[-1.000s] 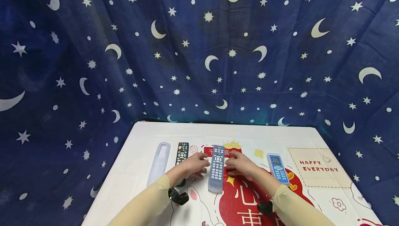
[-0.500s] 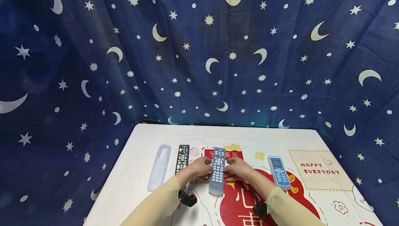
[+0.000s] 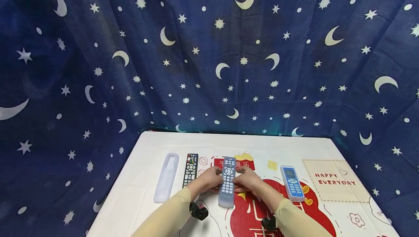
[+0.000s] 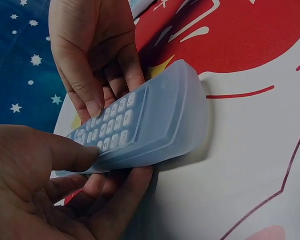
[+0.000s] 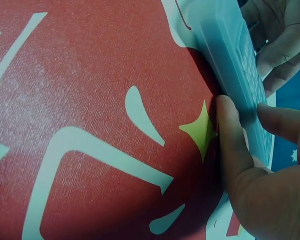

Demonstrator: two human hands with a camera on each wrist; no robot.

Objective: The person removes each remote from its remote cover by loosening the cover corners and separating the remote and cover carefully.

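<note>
- We see a frosted cover (image 4: pixel 190 117) fitted around the gray remote (image 3: pixel 228 179), its buttons showing through.
- The gray remote is between the two hands, over the table (image 3: pixel 278 146); we cannot tell whether its underside touches it.
- A second frosted cover, the loose cover (image 3: pixel 166 179), lies well left of the gray remote.
- The left hand (image 3: pixel 211 179) pinches the gray remote's left edge, thumb on top, other fingers lower down.
- The right hand (image 3: pixel 247 180) pinches the opposite edge, its fingers narrowed on it.
- The black remote (image 3: pixel 191 169) lies near the gray remote's left, its lower end hidden by the left arm.
- The blue remote (image 3: pixel 292 183) lies well to the gray remote's right; we cannot tell whether its pale border is a cover.
</note>
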